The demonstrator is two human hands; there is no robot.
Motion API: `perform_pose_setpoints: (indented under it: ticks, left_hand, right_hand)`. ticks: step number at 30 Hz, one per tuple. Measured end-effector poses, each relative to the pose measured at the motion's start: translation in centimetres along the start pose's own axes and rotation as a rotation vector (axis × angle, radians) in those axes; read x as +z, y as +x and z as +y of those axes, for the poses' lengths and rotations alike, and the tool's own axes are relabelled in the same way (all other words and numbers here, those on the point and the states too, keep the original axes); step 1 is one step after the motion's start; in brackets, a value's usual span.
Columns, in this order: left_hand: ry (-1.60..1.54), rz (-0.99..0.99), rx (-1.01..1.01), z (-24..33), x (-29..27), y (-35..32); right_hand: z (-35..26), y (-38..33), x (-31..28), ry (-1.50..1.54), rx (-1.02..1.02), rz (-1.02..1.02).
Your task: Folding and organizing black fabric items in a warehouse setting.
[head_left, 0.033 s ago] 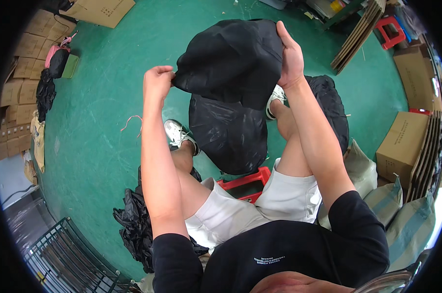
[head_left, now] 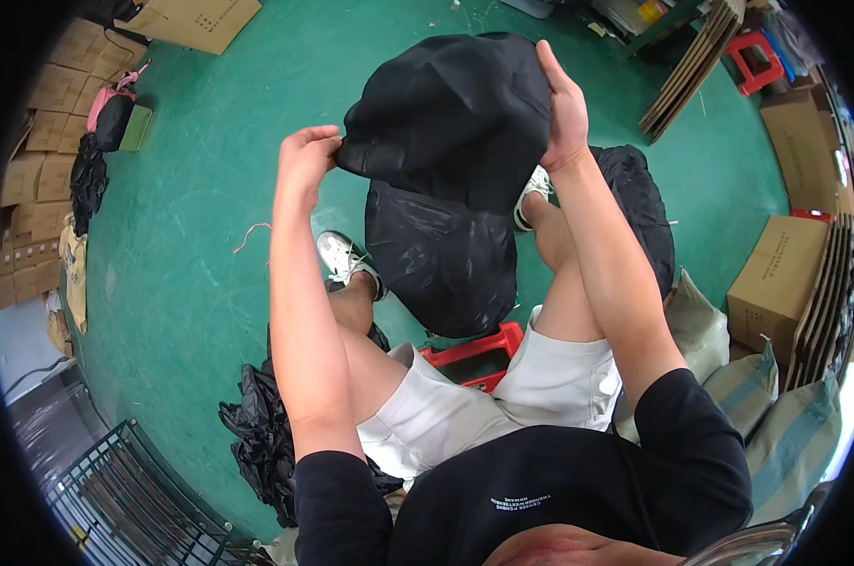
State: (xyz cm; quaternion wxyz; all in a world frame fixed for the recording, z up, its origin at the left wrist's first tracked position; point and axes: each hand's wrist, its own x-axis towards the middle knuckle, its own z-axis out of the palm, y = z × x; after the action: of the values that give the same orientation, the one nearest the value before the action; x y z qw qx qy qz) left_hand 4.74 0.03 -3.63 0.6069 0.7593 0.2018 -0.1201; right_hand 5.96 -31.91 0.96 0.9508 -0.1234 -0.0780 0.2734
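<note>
A black fabric cover [head_left: 446, 113], smooth and rounded like a hood, is held up in front of me above the floor. At its left edge my left hand [head_left: 309, 156] is closed, pinching the rim between thumb and fingers. My right hand [head_left: 565, 118] holds the right side, with one digit pointing up along the edge and the other fingers hidden behind or inside the fabric. Below the cover, between my feet, stands a bulky black plastic bag [head_left: 446, 259], its top hidden by the cover.
A low red stool [head_left: 474, 357] shows between my thighs. Crumpled black plastic [head_left: 257, 434] lies to my left, another black bundle [head_left: 639, 203] beyond my right leg. Cardboard boxes [head_left: 776, 274] and woven sacks [head_left: 795, 434] line the right; stacked cartons [head_left: 54, 141] and a black rack [head_left: 134, 500] the left.
The cover's folds shift a little and its left edge moves slightly to the right. Both hands keep their hold.
</note>
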Motion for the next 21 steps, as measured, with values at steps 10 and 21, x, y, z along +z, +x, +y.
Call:
perform_pose_setpoints:
  ticks: [10, 21]
  left_hand:
    - [-1.247, -0.633, -0.041, 4.8, 1.6, -5.8]
    - [-0.788, -0.565, 0.158, 4.6, 2.9, -5.8]
  right_hand:
    - [-1.1, -0.1, -1.6, 0.205, -0.085, -0.113]
    - [-2.5, 0.4, -7.6, 0.145, -0.089, 0.380]
